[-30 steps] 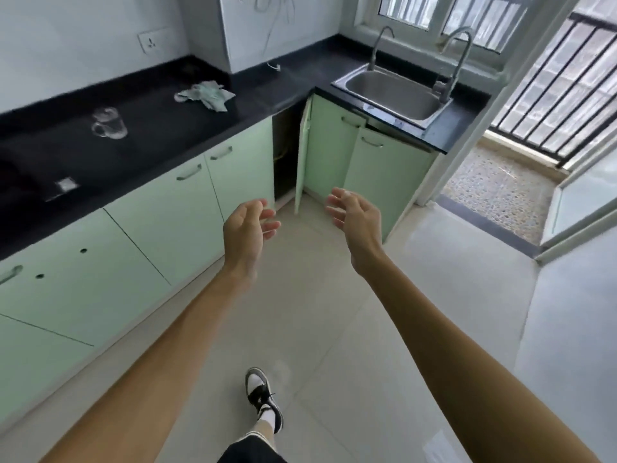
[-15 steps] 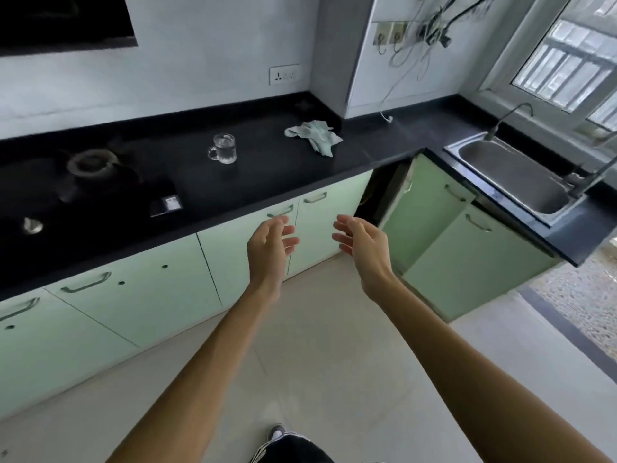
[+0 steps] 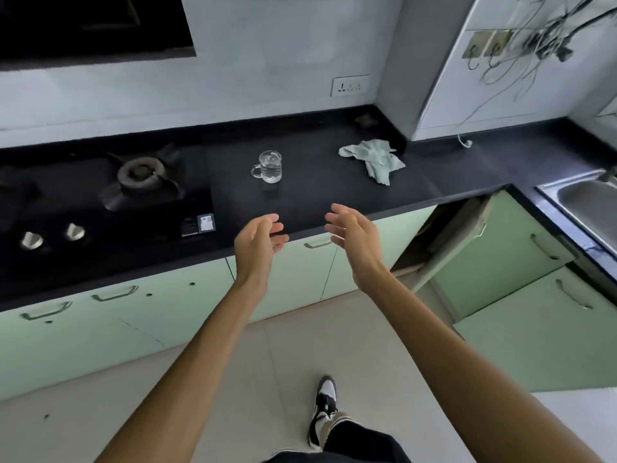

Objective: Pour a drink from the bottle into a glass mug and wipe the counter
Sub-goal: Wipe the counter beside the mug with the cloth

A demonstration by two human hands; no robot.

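Both bare arms reach forward over the pale floor toward the black desk [image 3: 334, 195], palms turned toward each other with a gap between them. The left hand [image 3: 257, 240] holds nothing; its fingers [image 3: 278, 238] are loosely curved and slightly spread. The right hand [image 3: 355, 237] is likewise empty, its fingers [image 3: 334, 226] relaxed and parted. Both hover at the desk's front edge, touching nothing. The glass mug [image 3: 269, 167] stands upright on the desk beyond the hands, handle to the left, well apart from them. A crumpled pale green cloth [image 3: 375, 157] lies to the mug's right near the wall corner. A gas burner [image 3: 142, 172] sits to the left, a steel sink [image 3: 587, 198] at far right, and a green cabinet door [image 3: 494, 252] hangs open below the corner.
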